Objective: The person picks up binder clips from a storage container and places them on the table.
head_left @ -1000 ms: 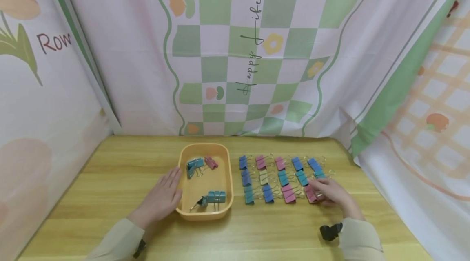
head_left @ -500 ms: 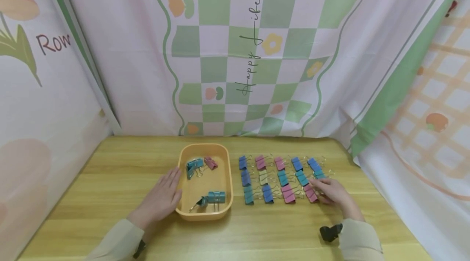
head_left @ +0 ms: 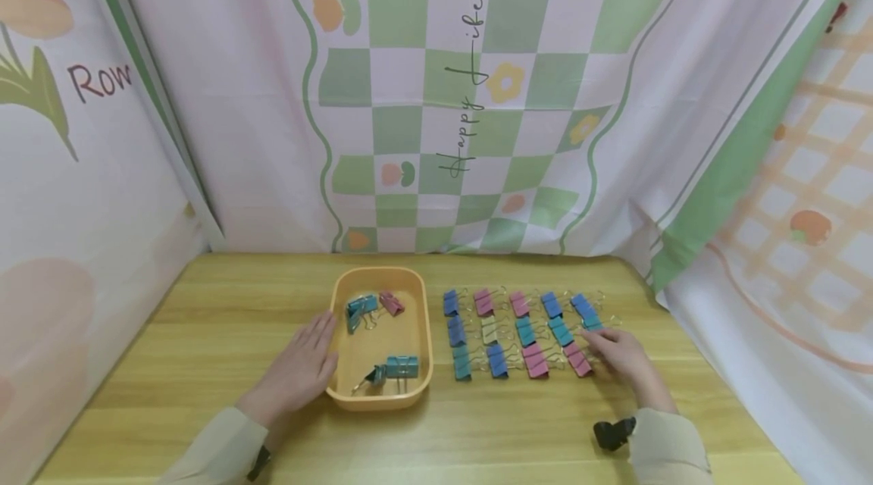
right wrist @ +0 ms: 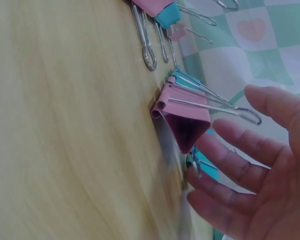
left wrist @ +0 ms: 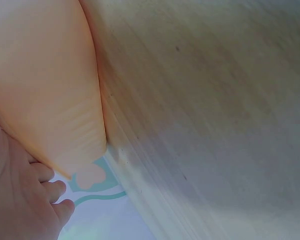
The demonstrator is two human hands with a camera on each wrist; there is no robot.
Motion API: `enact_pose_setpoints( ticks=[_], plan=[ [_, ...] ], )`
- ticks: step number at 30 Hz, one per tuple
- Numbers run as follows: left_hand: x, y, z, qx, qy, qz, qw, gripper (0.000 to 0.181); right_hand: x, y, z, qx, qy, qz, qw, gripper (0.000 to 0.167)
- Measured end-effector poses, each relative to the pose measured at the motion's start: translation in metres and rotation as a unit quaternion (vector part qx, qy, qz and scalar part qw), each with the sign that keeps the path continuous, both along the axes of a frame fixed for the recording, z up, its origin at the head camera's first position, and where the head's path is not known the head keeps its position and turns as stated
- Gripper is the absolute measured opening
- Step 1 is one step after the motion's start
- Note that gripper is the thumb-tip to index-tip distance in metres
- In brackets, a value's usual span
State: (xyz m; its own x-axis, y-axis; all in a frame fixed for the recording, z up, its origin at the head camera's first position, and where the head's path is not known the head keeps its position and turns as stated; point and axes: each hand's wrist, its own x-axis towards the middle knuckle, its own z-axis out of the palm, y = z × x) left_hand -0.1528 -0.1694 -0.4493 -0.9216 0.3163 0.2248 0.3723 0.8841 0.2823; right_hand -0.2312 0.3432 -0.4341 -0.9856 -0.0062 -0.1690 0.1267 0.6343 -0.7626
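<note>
My left hand (head_left: 296, 367) rests along the left side of an orange-yellow plastic tray (head_left: 380, 402), fingers straight against its wall (left wrist: 45, 90). Inside the tray lie several teal binder clips (head_left: 402, 366) and a pink one (head_left: 392, 303). To the right of it, binder clips in blue, pink, teal and pale yellow stand in three rows on the table. At the right end of the front row is a pink binder clip (head_left: 577, 360). My right hand (right wrist: 255, 170) is beside this clip, its fingers spread and loosely bent; whether a fingertip touches the clip I cannot tell.
The wooden table (head_left: 518, 432) ends at a green-and-white checked curtain (head_left: 457, 189) at the back. Patterned cloths hang at both sides. A second pink clip (head_left: 535, 361) stands to the left of the end one, with a teal clip (head_left: 561, 331) behind.
My right hand has loosened from the pink binder clip at the end of the front row and drawn slightly to the right, showing more of it. The left hand and tray stay put.
</note>
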Motion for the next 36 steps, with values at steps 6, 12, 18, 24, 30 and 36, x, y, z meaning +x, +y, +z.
enact_pose_setpoints(
  ticks=[6,12,18,24,30,36],
  plan=[
    [0.0,0.0,0.0,0.001,0.002,0.0,1.0,0.055,-0.001,0.005,0.001,0.016,0.008,0.001,0.9998,0.064],
    [0.001,0.0,0.0,0.004,0.009,-0.001,1.0,0.054,-0.001,0.006,0.009,0.001,0.024,0.008,0.9997,0.068],
    [0.001,0.0,0.001,0.002,0.006,-0.002,1.0,0.054,0.0,-0.005,0.022,-0.027,0.074,0.015,0.9967,0.066],
    [0.001,0.0,0.002,-0.003,0.002,-0.002,1.0,0.055,-0.003,-0.02,0.044,-0.048,0.116,0.043,0.9911,0.062],
    [0.001,0.001,0.003,0.0,-0.004,-0.001,1.0,0.055,-0.002,-0.046,0.062,-0.076,0.145,0.09,0.9825,0.054],
    [0.001,0.001,0.004,-0.004,-0.01,0.001,0.9999,0.055,-0.003,-0.082,0.072,-0.111,0.161,0.136,0.9712,0.048]
  ],
)
